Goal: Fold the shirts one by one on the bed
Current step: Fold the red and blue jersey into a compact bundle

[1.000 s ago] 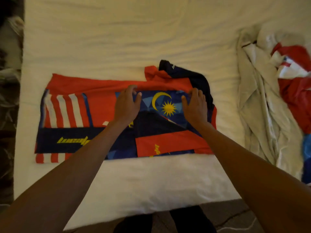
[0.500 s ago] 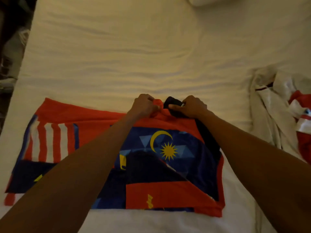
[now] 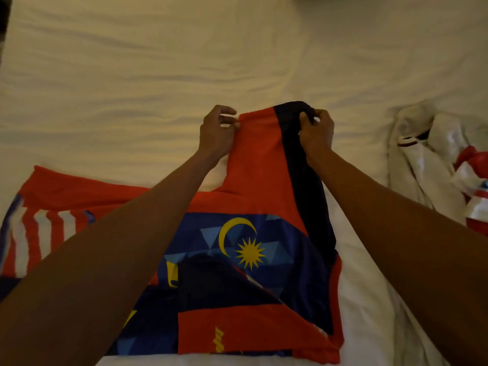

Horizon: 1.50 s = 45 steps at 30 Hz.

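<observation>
A red, navy and blue shirt (image 3: 248,260) with a yellow crescent and star lies across the white bed (image 3: 158,75), its striped part reaching to the left edge. Its red and navy sleeve (image 3: 266,154) is stretched away from me over the sheet. My left hand (image 3: 215,133) pinches the sleeve's red corner. My right hand (image 3: 317,130) grips the navy corner of the same sleeve. Both forearms cross over the shirt and hide part of it.
A heap of unfolded shirts (image 3: 435,159), white with red and blue parts, lies on the bed at the right. The bed's left edge runs down the far left of the view.
Both hands left the shirt's body, took the bunched sleeve at its far edge and pulled it out flat away from me. The view came closer to the bed.
</observation>
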Tool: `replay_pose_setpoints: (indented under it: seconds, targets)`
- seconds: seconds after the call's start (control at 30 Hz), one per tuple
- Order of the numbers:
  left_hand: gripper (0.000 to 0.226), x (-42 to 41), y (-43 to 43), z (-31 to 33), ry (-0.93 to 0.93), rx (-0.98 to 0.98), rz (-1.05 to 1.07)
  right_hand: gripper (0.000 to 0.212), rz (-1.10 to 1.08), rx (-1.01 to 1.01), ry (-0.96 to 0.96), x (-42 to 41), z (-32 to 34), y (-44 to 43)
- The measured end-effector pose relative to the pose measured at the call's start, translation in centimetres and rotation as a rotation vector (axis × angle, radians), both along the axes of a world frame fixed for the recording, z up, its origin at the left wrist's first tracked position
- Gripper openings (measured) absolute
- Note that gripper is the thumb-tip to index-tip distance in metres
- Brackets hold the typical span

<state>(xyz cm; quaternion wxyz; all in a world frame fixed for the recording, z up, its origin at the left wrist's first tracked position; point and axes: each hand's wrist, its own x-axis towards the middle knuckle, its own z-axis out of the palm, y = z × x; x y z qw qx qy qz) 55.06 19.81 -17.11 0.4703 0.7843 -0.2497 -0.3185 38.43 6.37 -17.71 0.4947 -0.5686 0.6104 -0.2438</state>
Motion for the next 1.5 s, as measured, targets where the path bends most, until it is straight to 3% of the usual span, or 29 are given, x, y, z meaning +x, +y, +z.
replay_pose_setpoints:
  seconds: [0.07, 0.17, 0.23, 0.3, 0.43, 0.5, 0.6, 0.73, 0.97, 1.07, 1.23, 1.4, 1.5]
  targets:
    - [0.033, -0.1, -0.2, 0.0, -0.068, 0.039, -0.05, 0.027, -0.07, -0.027, 0.057, -0.5, -0.1, -0.1]
    - [0.033, 0.0, 1.8, 0.3, -0.221, 0.096, -0.155, 0.044, -0.04, -0.244, 0.319, -0.9, 0.3, 1.6]
    - [0.026, 0.3, 4.7, 0.6, -0.314, 0.105, -0.226, 0.044, 0.102, -0.406, 0.358, -0.6, 0.6, 4.0]
    - [0.018, 1.1, 8.5, 0.8, -0.363, 0.142, -0.263, 0.034, 0.326, -0.477, 0.277, 0.5, 0.4, 7.1]
    - [0.019, 4.3, 16.8, 0.4, -0.502, 0.283, -0.319, 0.018, 0.797, -0.359, 0.113, 3.8, -0.3, 13.5]
    - [0.026, 6.1, 19.9, 0.3, -0.6, 0.428, -0.383, 0.023, 1.018, -0.352, 0.204, 5.3, -0.9, 16.1]
    - [0.029, 8.7, 22.6, 0.3, -0.689, 0.573, -0.475, 0.034, 1.141, -0.414, 0.416, 7.6, -1.0, 18.4]
    - [0.017, 11.5, 22.9, 0.6, -0.598, 0.688, -0.56, 0.038, 1.287, -0.378, 0.677, 9.6, -0.7, 19.7]
    - [0.016, 14.5, 22.6, 1.0, -0.668, 0.421, -0.405, 0.021, 0.974, -0.313, 0.469, 11.0, -0.8, 20.2]
    - [0.026, 15.5, 23.6, 0.7, -0.607, 0.524, -0.492, 0.024, 0.973, -0.304, 0.51, 12.1, -0.5, 20.9]
    - [0.039, 19.2, 26.1, 1.6, -0.56, 0.767, -0.591, 0.059, 1.102, -0.236, 0.549, 15.5, -0.2, 22.5]
    - [0.015, 22.2, 27.6, 2.0, -0.695, 0.77, -0.363, 0.033, 1.03, -0.201, 0.523, 18.0, -1.0, 23.3]
    - [0.014, 23.4, 28.8, 1.6, -0.745, 0.799, -0.258, 0.033, 0.986, -0.232, 0.533, 17.8, -1.0, 23.2]
